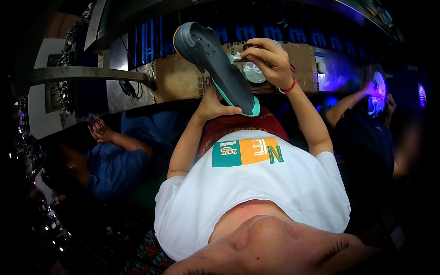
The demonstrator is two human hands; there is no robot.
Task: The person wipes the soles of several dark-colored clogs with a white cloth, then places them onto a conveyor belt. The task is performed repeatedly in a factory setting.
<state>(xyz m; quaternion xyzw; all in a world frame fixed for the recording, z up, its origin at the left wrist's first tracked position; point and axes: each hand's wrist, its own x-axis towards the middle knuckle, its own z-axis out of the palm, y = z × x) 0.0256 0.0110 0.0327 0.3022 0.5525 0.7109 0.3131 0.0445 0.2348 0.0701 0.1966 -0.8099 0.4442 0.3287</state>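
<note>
In front of my chest, my left hand (215,103) grips a long dark grey shoe sole (217,68) by its lower end. Teal edging runs along that end and one side; the broad upper end is rounded, with small holes and an orange rim. Just right of the sole is my right hand (271,60), fingers pinched together and a red string at the wrist. Between the fingertips shows a small whitish piece (236,57), close to the sole's side; I cannot tell its kind. Below those fingers, a round white dish (254,72) sits on the bench.
Brown cardboard (178,85) covers part of the metal bench (337,75). A small white bottle (321,68) stands at the right. A metal bar (87,73) reaches in from the left. Other people sit at both sides, one in a blue shirt (114,169), another beside violet-lit work (377,94).
</note>
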